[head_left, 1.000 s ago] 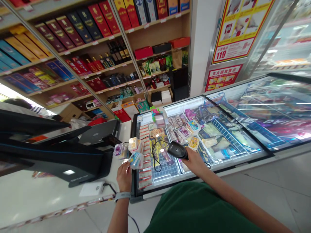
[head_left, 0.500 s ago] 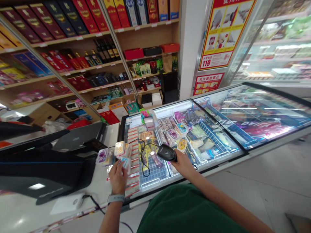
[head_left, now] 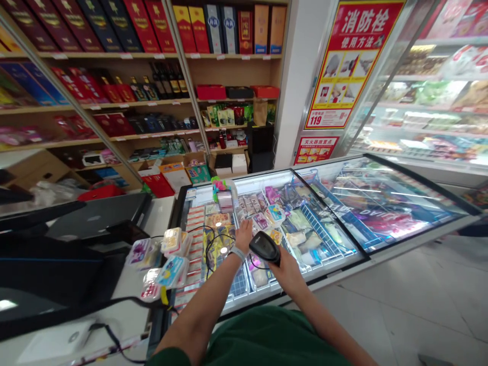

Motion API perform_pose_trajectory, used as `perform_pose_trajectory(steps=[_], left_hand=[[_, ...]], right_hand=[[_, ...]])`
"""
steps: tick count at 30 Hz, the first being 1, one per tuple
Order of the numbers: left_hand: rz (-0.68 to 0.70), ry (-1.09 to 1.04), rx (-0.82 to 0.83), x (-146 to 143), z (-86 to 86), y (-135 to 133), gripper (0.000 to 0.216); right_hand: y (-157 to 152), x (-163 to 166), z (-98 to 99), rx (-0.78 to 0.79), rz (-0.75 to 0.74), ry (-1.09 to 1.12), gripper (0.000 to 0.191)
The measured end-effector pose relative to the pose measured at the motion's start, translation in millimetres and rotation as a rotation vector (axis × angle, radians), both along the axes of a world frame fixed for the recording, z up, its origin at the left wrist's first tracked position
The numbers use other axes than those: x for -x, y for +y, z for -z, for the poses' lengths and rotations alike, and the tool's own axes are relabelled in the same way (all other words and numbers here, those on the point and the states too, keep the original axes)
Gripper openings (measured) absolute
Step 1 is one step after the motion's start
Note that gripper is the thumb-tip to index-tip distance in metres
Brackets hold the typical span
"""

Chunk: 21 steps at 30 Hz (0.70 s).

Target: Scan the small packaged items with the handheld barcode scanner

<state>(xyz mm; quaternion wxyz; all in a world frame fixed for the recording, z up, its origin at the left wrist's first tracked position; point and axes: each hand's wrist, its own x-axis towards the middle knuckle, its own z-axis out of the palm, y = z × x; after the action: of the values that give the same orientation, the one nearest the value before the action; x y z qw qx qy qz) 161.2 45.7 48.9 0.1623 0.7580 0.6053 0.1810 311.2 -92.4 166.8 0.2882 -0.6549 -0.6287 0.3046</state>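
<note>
My right hand [head_left: 288, 270] is closed round the grip of a black barcode scanner [head_left: 264, 247], held just above the glass lid of the chest freezer [head_left: 345, 264]. My left hand [head_left: 244, 233], with a watch on the wrist, stretches forward over the lid with fingers extended and nothing in it. Its fingertips are near several small colourful snack packs [head_left: 262, 220] lying on the glass. More small packs [head_left: 172, 241] sit in a loose pile at the counter's edge to the left. The scanner's black cable [head_left: 209, 243] loops over the lid.
A black checkout terminal [head_left: 57, 264] and a closed laptop [head_left: 95, 217] fill the white counter on the left. Shelves of boxed bottles [head_left: 152, 30] stand behind. A red poster [head_left: 353, 56] hangs on a pillar, with a glass-door cooler [head_left: 430, 96] to the right.
My left hand has left the pile of packs at the counter's edge and reached forward and right over the freezer lid. The scanner stays in my right hand. The view has tilted up.
</note>
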Motion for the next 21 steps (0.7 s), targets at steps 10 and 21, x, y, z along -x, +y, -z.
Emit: perform_pose_trajectory(steps=[10,21], left_hand=[[0.062,0.079,0.025,-52,3.3,34,0.039],[0.043,0.107,-0.068,-45,8.3,30,0.034]], right_hand=[[-2,-15,4.3,-0.055,0.079,-0.029,0.020],[-2,-7,-1.7,-0.035,0.043,-0.016,0.024]])
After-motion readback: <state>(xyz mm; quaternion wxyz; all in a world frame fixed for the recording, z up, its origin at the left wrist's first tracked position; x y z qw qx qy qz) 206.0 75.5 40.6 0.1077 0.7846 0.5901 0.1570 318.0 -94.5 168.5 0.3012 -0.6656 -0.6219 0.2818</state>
